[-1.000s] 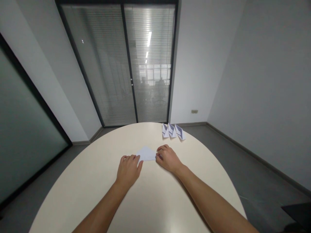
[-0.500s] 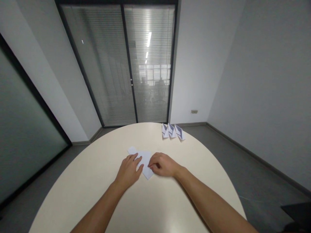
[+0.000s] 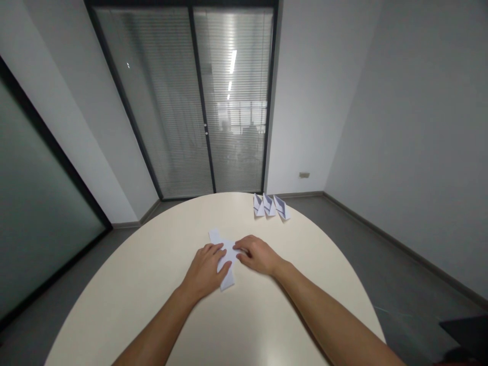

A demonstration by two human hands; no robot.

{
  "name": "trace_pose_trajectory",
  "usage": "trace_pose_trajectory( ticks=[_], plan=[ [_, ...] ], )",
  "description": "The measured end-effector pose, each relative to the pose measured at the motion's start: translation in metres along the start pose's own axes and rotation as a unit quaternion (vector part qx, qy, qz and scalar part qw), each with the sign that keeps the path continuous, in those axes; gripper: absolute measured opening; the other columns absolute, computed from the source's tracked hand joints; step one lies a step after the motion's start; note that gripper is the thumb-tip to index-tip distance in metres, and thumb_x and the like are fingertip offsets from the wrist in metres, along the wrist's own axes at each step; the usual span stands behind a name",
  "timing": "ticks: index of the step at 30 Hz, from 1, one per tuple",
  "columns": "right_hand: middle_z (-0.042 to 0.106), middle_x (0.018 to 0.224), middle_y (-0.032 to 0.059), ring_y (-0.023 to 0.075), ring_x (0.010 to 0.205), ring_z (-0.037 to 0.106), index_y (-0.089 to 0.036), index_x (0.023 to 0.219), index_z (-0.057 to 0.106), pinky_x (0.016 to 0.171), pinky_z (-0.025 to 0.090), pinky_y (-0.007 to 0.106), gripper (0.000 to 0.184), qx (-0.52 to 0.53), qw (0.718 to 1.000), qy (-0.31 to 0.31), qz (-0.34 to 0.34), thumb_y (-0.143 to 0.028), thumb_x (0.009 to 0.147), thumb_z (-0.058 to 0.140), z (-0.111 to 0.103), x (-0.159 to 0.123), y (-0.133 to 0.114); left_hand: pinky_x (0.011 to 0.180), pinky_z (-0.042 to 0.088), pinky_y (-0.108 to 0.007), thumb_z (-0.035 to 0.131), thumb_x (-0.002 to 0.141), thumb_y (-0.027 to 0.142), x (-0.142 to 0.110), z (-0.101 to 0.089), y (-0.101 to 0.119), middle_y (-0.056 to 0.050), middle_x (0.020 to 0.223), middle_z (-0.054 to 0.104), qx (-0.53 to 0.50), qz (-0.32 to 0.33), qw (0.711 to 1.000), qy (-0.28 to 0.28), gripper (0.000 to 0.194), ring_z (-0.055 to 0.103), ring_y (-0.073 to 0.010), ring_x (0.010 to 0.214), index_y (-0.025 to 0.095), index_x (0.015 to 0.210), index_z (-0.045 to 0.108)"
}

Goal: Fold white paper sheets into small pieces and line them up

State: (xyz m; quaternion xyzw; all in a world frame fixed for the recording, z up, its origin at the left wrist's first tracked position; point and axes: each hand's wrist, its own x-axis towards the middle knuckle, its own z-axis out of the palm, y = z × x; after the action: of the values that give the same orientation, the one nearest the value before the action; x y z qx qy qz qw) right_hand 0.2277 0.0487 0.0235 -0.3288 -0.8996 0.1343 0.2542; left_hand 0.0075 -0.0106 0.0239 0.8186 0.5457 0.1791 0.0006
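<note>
A folded sheet of white paper (image 3: 229, 250) lies on the table, one narrow end pointing away and another end pointing toward me. My left hand (image 3: 208, 265) rests flat over its left side, fingers stretched out and thumb spread, covering part of it. At the paper's right corner is my right hand (image 3: 258, 255), its fingertips touching the edge. Thumb and forefinger there are a little apart, with the corner between them.
The round cream table (image 3: 152, 264) spans the lower view. Three folded white paper pieces (image 3: 269, 206) stand side by side near its far right edge. Beyond are glass panels with blinds (image 3: 171, 112); a dark object (image 3: 467, 335) shows at lower right.
The paper has turned clockwise, its near end swinging left and its far end right. My right hand's fingers have parted from a pinch; my left hand has shifted slightly right.
</note>
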Motion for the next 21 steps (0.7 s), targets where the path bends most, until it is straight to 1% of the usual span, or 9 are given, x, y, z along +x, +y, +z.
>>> trace_pose_trajectory(
  ticks=[3, 7, 9, 13, 17, 21],
  plan=[
    [0.074, 0.11, 0.0083, 0.0226, 0.104, 0.064, -0.02, 0.117, 0.072, 0.095, 0.047, 0.034, 0.03, 0.012, 1.0, -0.008, 0.015, -0.026, 0.09, 0.061, 0.0, 0.0, 0.001, 0.103, 0.042, -0.047, 0.055, 0.094, 0.044, -0.001, -0.004, 0.006, -0.012, 0.133, 0.065, 0.012, -0.008, 1.0, -0.002, 0.037, 0.057, -0.0299, 0.122, 0.017, 0.115, 0.07],
    [0.075, 0.106, 0.0054, 0.0205, 0.098, 0.065, -0.023, 0.115, 0.074, 0.089, 0.048, 0.031, 0.03, 0.034, 0.999, -0.019, 0.018, -0.022, 0.086, 0.064, -0.002, -0.001, 0.002, 0.103, 0.041, -0.048, 0.062, 0.089, 0.05, -0.002, -0.006, 0.005, -0.014, 0.128, 0.067, 0.028, 0.004, 1.0, -0.005, 0.04, 0.06, -0.0311, 0.117, 0.017, 0.11, 0.069],
    [0.075, 0.106, 0.0043, 0.0199, 0.097, 0.065, -0.023, 0.111, 0.075, 0.087, 0.048, 0.029, 0.028, 0.041, 0.999, -0.025, 0.008, -0.022, 0.085, 0.065, -0.003, -0.001, 0.001, 0.101, 0.044, -0.045, 0.061, 0.09, 0.047, -0.003, -0.008, 0.004, -0.013, 0.126, 0.066, 0.032, 0.007, 0.999, -0.011, 0.036, 0.062, -0.0298, 0.114, 0.017, 0.108, 0.069],
    [0.076, 0.103, 0.0032, 0.0191, 0.095, 0.066, -0.023, 0.107, 0.076, 0.086, 0.047, 0.028, 0.024, 0.042, 0.999, -0.029, -0.001, -0.022, 0.086, 0.065, -0.004, 0.0, 0.0, 0.092, 0.05, -0.039, 0.055, 0.095, 0.041, -0.001, -0.012, 0.003, -0.011, 0.119, 0.067, 0.043, 0.013, 0.998, -0.036, 0.028, 0.065, -0.0259, 0.104, 0.019, 0.106, 0.069],
    [0.075, 0.103, 0.0037, 0.0193, 0.096, 0.065, -0.023, 0.107, 0.075, 0.089, 0.048, 0.029, 0.023, 0.039, 0.999, -0.034, -0.015, -0.022, 0.085, 0.067, -0.003, 0.001, 0.0, 0.093, 0.051, -0.039, 0.049, 0.098, 0.033, 0.0, -0.013, 0.007, -0.012, 0.117, 0.068, 0.066, 0.037, 0.996, -0.056, 0.027, 0.064, -0.0267, 0.108, 0.019, 0.112, 0.067],
    [0.073, 0.106, 0.0061, 0.0207, 0.102, 0.064, -0.021, 0.109, 0.074, 0.094, 0.047, 0.031, 0.024, 0.032, 0.998, -0.028, -0.043, -0.023, 0.086, 0.066, -0.004, 0.0, -0.002, 0.09, 0.054, -0.039, 0.044, 0.1, 0.027, 0.001, -0.01, 0.007, -0.011, 0.11, 0.07, 0.058, 0.046, 0.996, -0.052, 0.026, 0.066, -0.0251, 0.103, 0.018, 0.109, 0.067]
  ],
)
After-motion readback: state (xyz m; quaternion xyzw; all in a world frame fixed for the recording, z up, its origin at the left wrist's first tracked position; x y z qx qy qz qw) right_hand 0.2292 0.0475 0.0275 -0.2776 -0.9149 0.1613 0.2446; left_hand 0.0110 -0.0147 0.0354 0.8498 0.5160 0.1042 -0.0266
